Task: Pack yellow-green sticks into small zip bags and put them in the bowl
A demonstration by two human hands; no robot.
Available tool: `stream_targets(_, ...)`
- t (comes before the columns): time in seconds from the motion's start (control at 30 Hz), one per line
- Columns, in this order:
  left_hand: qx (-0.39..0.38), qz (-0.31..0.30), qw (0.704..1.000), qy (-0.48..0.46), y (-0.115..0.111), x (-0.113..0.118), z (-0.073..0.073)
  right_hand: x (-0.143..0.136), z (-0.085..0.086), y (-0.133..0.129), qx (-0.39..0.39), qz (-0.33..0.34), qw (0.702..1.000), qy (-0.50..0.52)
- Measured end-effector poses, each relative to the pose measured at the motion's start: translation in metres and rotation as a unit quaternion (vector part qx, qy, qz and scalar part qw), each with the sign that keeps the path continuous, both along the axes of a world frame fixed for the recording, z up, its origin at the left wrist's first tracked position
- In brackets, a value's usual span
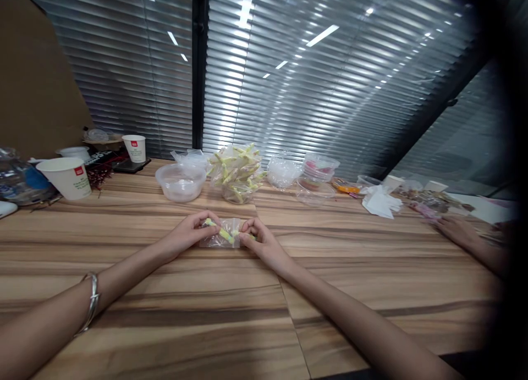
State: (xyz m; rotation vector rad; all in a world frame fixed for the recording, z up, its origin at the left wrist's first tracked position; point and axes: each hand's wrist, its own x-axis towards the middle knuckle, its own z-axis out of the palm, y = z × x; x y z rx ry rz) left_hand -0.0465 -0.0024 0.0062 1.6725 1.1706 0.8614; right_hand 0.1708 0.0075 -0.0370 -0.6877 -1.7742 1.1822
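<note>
Just above the wooden table (181,303), a small clear plastic bag (209,241) is stretched between my two hands. Inside it lies a yellow and light-blue piece (225,235), long and thin; its kind I cannot make out. My left hand (192,230) pinches the bag's left end, fingers closed. At the other end, my right hand (259,241) is closed with its fingertips at the bag's edge, and a bit of yellow shows by them. Beyond my hands stands a clear bag full of similar yellow pieces (237,171).
Clear plastic bowls (180,183) stand left of the yellow pieces, more round containers (317,174) to the right. Paper cups (70,179) and a dark phone (131,165) are at the far left. White tissue (381,201) lies at right, near another person's hand (457,231).
</note>
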Motion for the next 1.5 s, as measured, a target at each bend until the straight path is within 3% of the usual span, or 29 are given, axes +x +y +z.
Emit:
stream_targets(0.27, -0.009, -0.004, 1.000, 0.000, 0.002, 0.000, -0.003, 0.002, 0.001, -0.005, 0.043, -0.024, 0.998, -0.027)
stream_targets(0.57, -0.008, 0.003, 1.000, 0.010, 0.000, 0.002, -0.002, 0.004, -0.004, 0.003, 0.081, -0.096, 0.991, 0.042)
stream_targets(0.73, 0.017, 0.030, 0.999, 0.013, 0.002, 0.001, -0.002, 0.005, -0.004, 0.006, 0.104, -0.110, 0.988, 0.038)
stream_targets(0.83, 0.031, 0.059, 0.998, 0.014, 0.003, -0.001, -0.003, 0.005, -0.002, 0.004, 0.078, -0.121, 0.989, 0.038)
stream_targets(0.93, 0.057, 0.056, 0.997, 0.024, 0.003, -0.001, -0.004, 0.003, 0.000, 0.003, 0.025, -0.109, 0.990, 0.085)
stream_targets(1.1, 0.081, -0.014, 0.992, 0.098, 0.004, 0.001, -0.007, 0.002, -0.001, 0.005, -0.002, -0.080, 0.984, 0.161)
stream_targets(1.3, 0.135, -0.004, 0.980, 0.144, -0.001, 0.003, -0.004, 0.003, 0.002, 0.004, 0.067, -0.134, 0.982, 0.112)
stream_targets(1.5, 0.221, -0.028, 0.963, 0.152, -0.010, 0.005, 0.005, 0.002, 0.006, -0.006, 0.015, -0.051, 0.997, 0.055)
